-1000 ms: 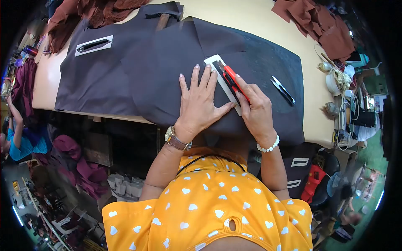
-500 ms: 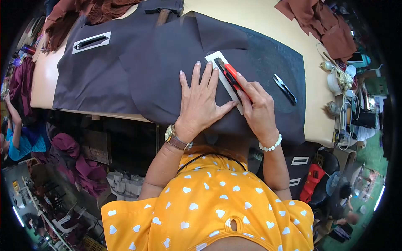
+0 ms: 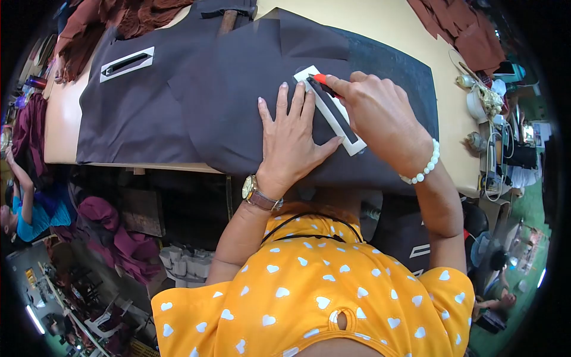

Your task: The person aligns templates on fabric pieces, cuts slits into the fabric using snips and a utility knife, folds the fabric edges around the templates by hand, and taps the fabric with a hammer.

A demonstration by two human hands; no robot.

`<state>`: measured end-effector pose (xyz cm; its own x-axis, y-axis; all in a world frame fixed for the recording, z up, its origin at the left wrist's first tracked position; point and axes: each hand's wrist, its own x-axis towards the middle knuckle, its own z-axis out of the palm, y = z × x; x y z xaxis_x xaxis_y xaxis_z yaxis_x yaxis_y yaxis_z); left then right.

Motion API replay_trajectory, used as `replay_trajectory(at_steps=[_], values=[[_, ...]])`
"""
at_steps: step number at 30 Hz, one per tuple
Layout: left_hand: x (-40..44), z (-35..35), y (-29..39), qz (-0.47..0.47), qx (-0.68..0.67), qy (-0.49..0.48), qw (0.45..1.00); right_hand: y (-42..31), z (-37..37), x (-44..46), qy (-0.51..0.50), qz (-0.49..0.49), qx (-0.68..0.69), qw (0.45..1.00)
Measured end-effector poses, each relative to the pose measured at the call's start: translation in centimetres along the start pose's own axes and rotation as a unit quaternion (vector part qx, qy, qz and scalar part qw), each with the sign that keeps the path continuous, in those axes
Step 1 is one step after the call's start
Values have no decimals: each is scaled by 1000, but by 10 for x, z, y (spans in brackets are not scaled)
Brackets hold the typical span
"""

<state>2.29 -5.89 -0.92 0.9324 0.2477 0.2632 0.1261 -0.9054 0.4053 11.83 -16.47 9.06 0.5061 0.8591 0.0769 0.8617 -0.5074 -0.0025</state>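
My left hand (image 3: 297, 137) lies flat with fingers spread on the dark fabric (image 3: 232, 101), its fingertips and thumb by the left edge of a white rectangular frame (image 3: 355, 146). The frame sits slanted on the cloth around a long dark opening. In my right hand (image 3: 383, 113) is a red-and-black utility knife (image 3: 322, 78), its tip at the frame's upper end. My fingers hide much of the knife, so I cannot tell how deep the blade goes. Another white frame (image 3: 126, 63) with a black slit lies on the fabric at the left.
A dark mat (image 3: 386, 62) lies under the fabric's right side on the cream table (image 3: 455, 143). A wooden-handled hammer (image 3: 228, 21) rests at the back. Brown cloth (image 3: 461, 35) is heaped at the far right. A co-worker in a blue top (image 3: 38, 214) is at the left.
My right hand has swung up and right, its wrist turned, with the knife now at the frame's upper end. The snips seen earlier are hidden behind it. My left hand stays nearly in place.
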Motion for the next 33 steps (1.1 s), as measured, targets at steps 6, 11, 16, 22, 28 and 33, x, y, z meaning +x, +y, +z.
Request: replay_trajectory(at_steps=[6,11,16,22,28,33], values=[[0,0,0,4,-4,10,1000,3,-4,-3,-22,-6,29,999],[0,-1,0,6,-1,16,1000,2,-8,-11,-47,18,42,998],[1,-1,1,4,6,7,1000,4,-13,-31,-53,19,40,998],[0,1,1,5,15,6,1000,2,-17,-63,-50,38,48,997],[0,1,1,14,24,17,999,-3,-23,-99,-92,107,81,987],[1,-2,1,11,3,17,1000,2,-22,-113,-66,116,135,982]])
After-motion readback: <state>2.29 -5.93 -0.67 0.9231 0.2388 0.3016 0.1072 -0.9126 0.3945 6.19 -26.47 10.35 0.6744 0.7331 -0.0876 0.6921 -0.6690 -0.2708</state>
